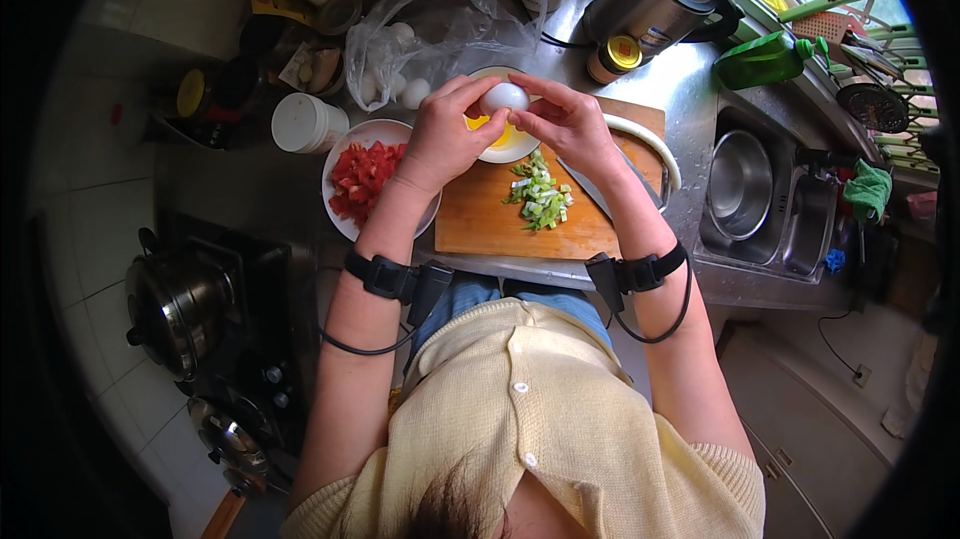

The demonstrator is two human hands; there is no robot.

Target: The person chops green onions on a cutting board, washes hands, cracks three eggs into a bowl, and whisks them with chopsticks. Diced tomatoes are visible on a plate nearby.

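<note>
Between the fingertips of both hands is a white egg [504, 98], held above a white bowl [504, 156] with yellow egg yolk [504, 137] in it. My left hand [451, 122] grips the egg from the left, and my right hand [564, 118] grips it from the right with the thumb at its near side. Whether the shell is cracked, I cannot tell. Chopped scallion [541, 197] lies in a heap on the wooden cutting board [472, 220]. A knife blade [589, 190] rests on the board, partly hidden under my right forearm. Left of the board, a plate [426, 224] holds diced tomato [365, 180].
A plastic bag [450, 21] with several eggs sits behind the bowl. A white tub [306, 123] stands at left, an electric kettle [652, 2] and small jar [613, 58] at back right. Right is a sink [772, 239] holding a metal basin [739, 182]; left, a pot [169, 314] on the stove.
</note>
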